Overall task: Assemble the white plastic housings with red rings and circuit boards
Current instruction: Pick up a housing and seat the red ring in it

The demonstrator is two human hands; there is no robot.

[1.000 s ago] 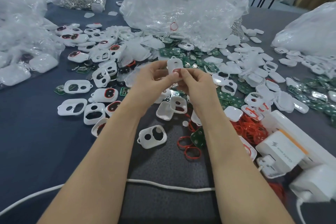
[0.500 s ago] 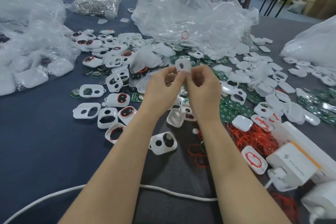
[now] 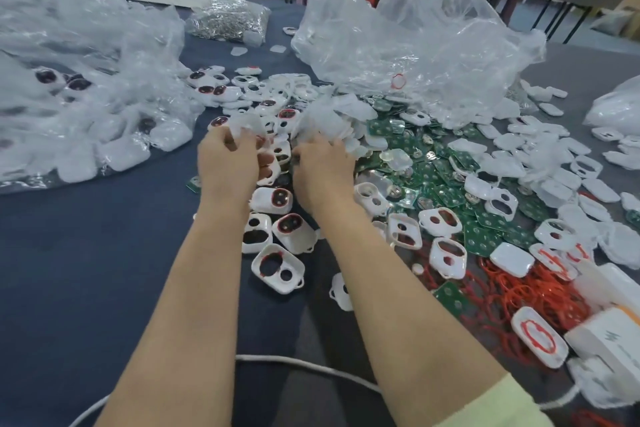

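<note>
My left hand (image 3: 225, 163) and my right hand (image 3: 320, 172) reach side by side into the heap of parts at mid table. Between them, the left hand's curled fingers grip a white housing (image 3: 273, 168) with red showing inside. The right hand's fingers curl down into a heap of translucent white covers (image 3: 346, 111); its fingertips are hidden and blurred. White housings lie below the hands, one with a red ring (image 3: 277, 267) fitted. Green circuit boards (image 3: 485, 229) spread to the right, and loose red rings (image 3: 526, 291) lie at the lower right.
A crumpled clear plastic bag (image 3: 415, 45) stands behind the heap, and another bag (image 3: 69, 97) with finished parts lies at the left. A bag of metal pieces (image 3: 225, 21) is at the back. A white charger box (image 3: 609, 333) sits at the right edge; a white cable (image 3: 304, 364) crosses near me.
Both hands dropped from holding one housing up together and moved forward and left into the heap. They have parted, and the view has shifted towards the pile.
</note>
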